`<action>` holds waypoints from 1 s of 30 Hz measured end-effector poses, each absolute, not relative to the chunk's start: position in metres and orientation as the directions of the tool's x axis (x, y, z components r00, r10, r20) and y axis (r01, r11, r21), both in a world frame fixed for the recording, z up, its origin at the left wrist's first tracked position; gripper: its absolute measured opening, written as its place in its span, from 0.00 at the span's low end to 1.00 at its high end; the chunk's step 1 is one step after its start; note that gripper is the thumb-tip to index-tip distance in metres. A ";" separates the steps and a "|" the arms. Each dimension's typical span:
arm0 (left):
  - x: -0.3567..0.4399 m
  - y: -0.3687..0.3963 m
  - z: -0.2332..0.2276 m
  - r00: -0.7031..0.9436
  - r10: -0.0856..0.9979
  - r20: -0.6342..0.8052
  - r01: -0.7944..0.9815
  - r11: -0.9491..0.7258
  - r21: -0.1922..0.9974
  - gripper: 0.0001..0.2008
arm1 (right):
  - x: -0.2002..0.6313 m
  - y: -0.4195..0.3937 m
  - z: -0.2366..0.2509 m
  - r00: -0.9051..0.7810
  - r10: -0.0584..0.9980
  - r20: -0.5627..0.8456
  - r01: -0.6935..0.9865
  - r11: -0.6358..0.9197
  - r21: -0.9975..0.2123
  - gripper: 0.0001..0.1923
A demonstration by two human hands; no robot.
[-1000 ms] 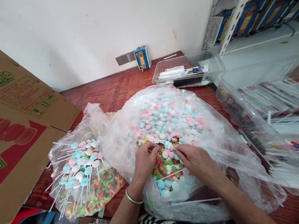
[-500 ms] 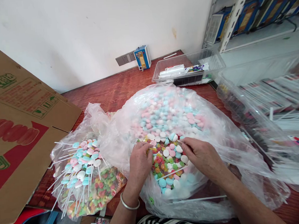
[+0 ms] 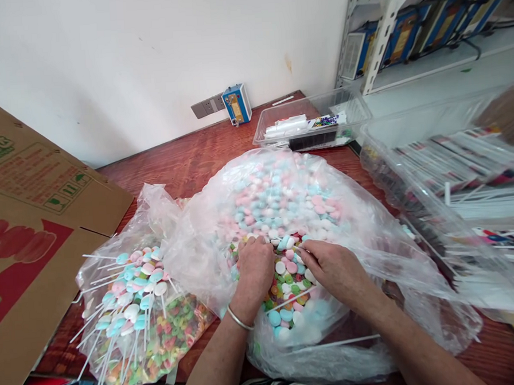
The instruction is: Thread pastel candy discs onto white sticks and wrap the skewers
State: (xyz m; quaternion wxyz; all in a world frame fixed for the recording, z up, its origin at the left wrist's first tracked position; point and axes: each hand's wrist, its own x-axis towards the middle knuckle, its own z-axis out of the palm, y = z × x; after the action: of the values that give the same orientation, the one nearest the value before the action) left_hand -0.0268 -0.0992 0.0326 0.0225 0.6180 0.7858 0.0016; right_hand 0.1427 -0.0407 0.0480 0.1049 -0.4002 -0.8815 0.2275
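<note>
1. Left hand (image 3: 256,267), silver bangle on wrist, sits knuckles-up in the mouth of the large clear plastic bag of pastel pink, blue and white round candies (image 3: 283,202); fingers curled down into the loose candies, whether they pinch one cannot be told.
2. Right hand (image 3: 334,269) is just beside it in the same opening, fingers bent, tips touching a thin white stick (image 3: 294,297) lying across the candies; firm grip cannot be told.
3. Big bag fills the table middle; its near edge hangs over the table's front edge at the person's striped clothing.
4. Smaller clear bag of finished lollipops on white sticks over colourful ring gummies (image 3: 138,313) lies left, touching the big bag, sticks fanning toward the near-left edge.
5. Brown cardboard box flap (image 3: 35,227) at far left, red and green print, handling symbols; writing too small to read.
6. Clear plastic bin of white sticks and printed packs (image 3: 455,188) crowds the right side.
7. Bare red-brown wooden table (image 3: 186,161) behind the bags is the only open room.
8. Shallow clear tray (image 3: 314,123) and small blue box (image 3: 234,103) by the wall socket at the far edge; labels unreadable.
</note>
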 end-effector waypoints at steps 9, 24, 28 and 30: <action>-0.048 -0.113 0.038 -0.541 0.813 -0.214 0.175 0.358 0.917 0.09 | 0.142 -0.045 0.049 -0.709 0.705 -0.019 0.608 0.597 -0.524 0.15; -0.036 -0.118 0.038 -0.373 0.852 -0.366 -0.402 0.207 0.892 0.16 | 0.136 -0.056 0.048 -0.732 0.680 0.031 0.550 0.618 -0.562 0.15; -0.038 -0.119 0.035 -0.259 0.898 -0.357 -0.374 0.248 0.894 0.16 | 0.134 -0.054 0.045 -0.735 0.675 0.067 0.484 0.591 -0.645 0.15; -0.042 -0.121 0.035 -0.341 0.901 -0.268 -0.112 0.244 0.963 0.13 | 0.135 -0.051 0.046 -0.720 0.691 0.064 0.476 0.559 -0.679 0.15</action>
State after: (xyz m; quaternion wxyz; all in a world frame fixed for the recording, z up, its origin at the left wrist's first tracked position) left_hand -0.0417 -0.1207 0.0346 0.4797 0.3151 0.6260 0.5279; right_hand 0.1348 -0.0508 0.0458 0.1639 -0.3362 -0.8675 0.3278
